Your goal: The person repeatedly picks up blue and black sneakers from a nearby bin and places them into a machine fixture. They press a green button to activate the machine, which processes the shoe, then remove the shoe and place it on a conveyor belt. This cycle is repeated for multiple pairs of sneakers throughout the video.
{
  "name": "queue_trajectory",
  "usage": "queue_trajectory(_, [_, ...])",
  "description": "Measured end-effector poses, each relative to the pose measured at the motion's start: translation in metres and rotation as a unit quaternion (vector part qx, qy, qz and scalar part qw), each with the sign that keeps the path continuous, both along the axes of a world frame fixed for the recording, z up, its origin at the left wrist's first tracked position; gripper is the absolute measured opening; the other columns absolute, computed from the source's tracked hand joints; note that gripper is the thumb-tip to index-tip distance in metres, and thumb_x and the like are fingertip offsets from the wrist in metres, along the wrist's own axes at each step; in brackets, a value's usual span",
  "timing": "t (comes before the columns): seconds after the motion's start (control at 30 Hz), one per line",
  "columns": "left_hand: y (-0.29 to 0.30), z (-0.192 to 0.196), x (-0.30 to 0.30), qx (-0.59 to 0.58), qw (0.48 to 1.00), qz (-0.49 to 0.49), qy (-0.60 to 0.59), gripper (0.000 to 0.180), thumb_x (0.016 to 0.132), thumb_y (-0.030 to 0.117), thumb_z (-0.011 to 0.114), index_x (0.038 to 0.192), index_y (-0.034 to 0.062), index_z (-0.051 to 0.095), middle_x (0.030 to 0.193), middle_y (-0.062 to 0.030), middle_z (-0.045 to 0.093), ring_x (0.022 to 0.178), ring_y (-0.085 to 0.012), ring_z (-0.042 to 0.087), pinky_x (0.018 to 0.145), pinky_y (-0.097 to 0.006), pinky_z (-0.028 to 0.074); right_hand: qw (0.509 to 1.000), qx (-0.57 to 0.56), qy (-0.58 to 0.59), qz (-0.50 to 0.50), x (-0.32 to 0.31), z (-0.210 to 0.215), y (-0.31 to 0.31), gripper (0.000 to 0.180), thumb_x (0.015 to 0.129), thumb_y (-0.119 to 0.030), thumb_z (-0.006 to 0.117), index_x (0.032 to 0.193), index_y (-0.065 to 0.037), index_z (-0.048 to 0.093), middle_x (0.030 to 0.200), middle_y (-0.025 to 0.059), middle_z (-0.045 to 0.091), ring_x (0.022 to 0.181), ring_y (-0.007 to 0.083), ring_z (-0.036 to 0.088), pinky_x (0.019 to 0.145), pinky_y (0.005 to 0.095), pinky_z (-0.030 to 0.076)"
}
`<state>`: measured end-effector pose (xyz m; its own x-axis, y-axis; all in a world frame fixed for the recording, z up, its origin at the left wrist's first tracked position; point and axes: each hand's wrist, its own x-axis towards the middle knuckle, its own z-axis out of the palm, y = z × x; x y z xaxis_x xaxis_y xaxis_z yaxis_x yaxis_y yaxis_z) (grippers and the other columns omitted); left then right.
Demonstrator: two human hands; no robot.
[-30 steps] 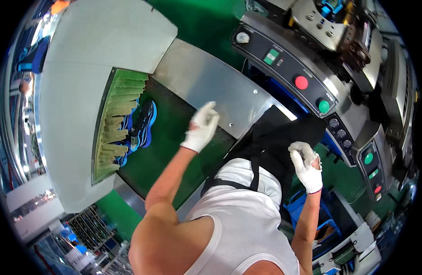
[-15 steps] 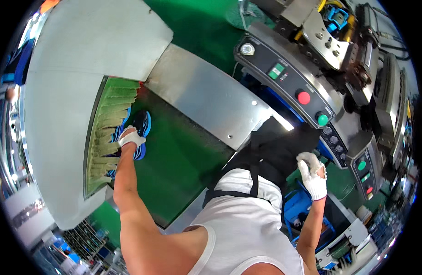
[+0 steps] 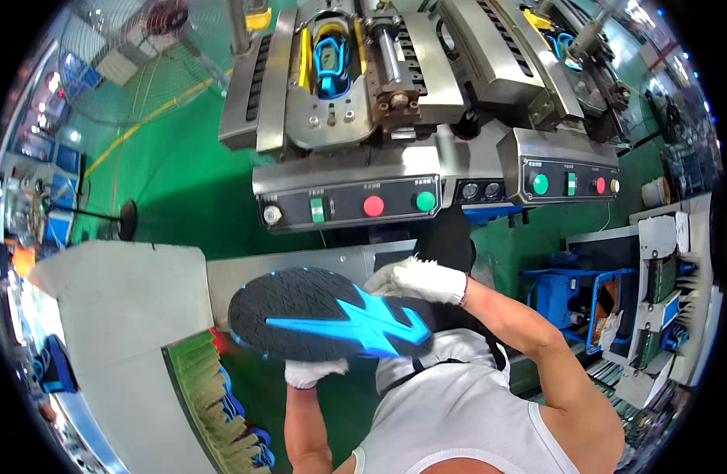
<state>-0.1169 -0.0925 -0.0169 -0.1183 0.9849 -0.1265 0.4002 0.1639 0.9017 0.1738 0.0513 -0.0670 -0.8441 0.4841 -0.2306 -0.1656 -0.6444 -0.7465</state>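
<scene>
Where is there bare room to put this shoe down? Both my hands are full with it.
The shoe is in the left hand and right hand. Bare room: the grey hood to the left, and the steel plate below the button panel. The machine top is crowded.

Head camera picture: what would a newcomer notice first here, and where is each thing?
The black shoe sole with a bright blue lightning pattern, at the centre, held sole-up between the left hand below and the right hand at its right end. Above it stands a steel machine whose control panel has red and green buttons.
</scene>
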Motion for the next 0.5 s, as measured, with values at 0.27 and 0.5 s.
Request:
queue_trajectory(0.27, [0.241, 0.126, 0.052, 0.27, 0.863, -0.319, 0.284, 0.074, 0.086, 0.028, 0.085, 0.149, 0.0012, 0.055, 0.141, -0.0225, 0.064, 0.134, -0.0399, 0.059, 0.119, -0.046, 0.042, 0.982, -0.065, 0.108, -0.14, 0.056, 0.055, -0.001, 0.087, 0.078, -0.021, 0.091, 0.151, 0.006, 0.051, 0.148, 0.0153, 0.062, 0.134, 0.0209, 0.061, 0.116, 0.0381, 0.048])
queue_trajectory(0.5, [0.48, 0.104, 0.044, 0.18, 0.923, -0.018, 0.34, 0.086, 0.091, 0.049, 0.079, 0.151, -0.0054, 0.05, 0.148, -0.0305, 0.058, 0.139, -0.0407, 0.057, 0.116, -0.047, 0.045, 0.905, -0.138, 0.138, -0.378, 0.133, 0.07, -0.03, 0.122, 0.062, -0.04, 0.105, 0.155, 0.006, 0.042, 0.152, 0.0176, 0.058, 0.138, 0.0283, 0.06, 0.118, 0.0434, 0.048])
